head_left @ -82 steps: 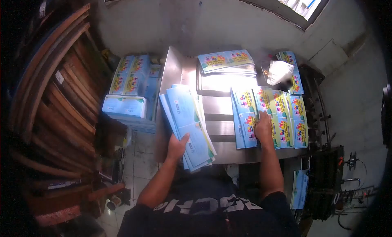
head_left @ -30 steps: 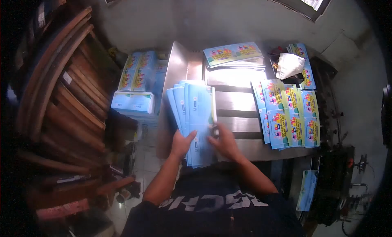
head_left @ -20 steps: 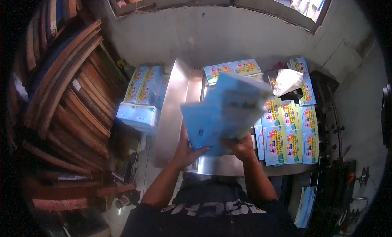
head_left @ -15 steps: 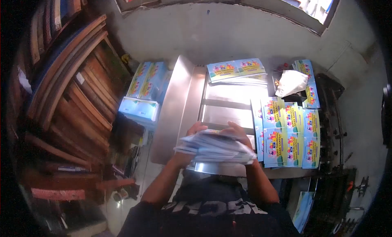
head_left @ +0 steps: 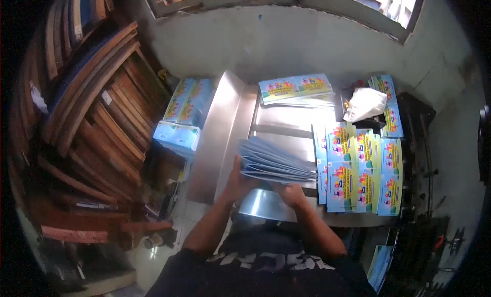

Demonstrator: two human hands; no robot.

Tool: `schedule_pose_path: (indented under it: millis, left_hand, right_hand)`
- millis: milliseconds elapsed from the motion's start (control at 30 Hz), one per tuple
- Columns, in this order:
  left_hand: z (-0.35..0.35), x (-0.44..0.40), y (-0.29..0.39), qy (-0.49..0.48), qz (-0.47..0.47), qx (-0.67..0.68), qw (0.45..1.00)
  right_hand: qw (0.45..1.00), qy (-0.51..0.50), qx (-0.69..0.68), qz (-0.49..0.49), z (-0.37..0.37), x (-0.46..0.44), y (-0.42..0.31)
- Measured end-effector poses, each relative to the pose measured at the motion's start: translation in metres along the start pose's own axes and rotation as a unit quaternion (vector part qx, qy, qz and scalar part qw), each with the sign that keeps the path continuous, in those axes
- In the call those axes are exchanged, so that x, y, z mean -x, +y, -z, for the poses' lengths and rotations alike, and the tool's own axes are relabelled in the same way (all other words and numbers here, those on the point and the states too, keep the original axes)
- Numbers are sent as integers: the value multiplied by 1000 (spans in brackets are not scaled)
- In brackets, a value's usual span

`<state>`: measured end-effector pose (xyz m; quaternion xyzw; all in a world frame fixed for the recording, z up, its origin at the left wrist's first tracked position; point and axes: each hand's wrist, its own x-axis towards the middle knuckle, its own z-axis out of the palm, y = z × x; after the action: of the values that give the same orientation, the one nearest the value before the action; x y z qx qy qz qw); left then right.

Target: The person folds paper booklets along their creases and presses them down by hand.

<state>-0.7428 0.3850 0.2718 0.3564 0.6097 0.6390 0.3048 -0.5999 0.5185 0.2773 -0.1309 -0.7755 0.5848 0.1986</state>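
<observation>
Bundle (head_left: 276, 163) of bluish sheets is held with both hands over the near part of the metal table (head_left: 296, 142). The left hand (head_left: 236, 184) grips its left end, and the right hand (head_left: 290, 194) has its fingers closed on the near edge, right of the middle; some fingers are hidden, so I cannot tell how each one lies. The sheets fan apart a little towards the person. To the right, printed cards (head_left: 341, 166) lie in overlapping rows. Behind these is a black box (head_left: 377, 124) with something white on it. A card pile (head_left: 295, 88) lies at the back. Beyond the left panel (head_left: 219, 138) stand more stacks (head_left: 176, 132).
</observation>
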Motion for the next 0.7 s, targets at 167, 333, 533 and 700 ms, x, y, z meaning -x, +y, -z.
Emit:
schedule_pose_path:
  millis: [167,333,533,700]
  left_hand:
    - [14,8,41,15,-175,-225,959]
    - [36,15,92,-78,-128,-536,831]
    - [17,20,50,-127,-111,-591,789]
    - [17,17,49,-143,-120,-581,792]
  right_hand:
    - [987,40,149,42,13,21,-4]
    - [975,134,-164,-60,86,51,-3]
    - [959,-44,279,22,71,44,-75]
    - [892,-97,437,59,55,27,-86]
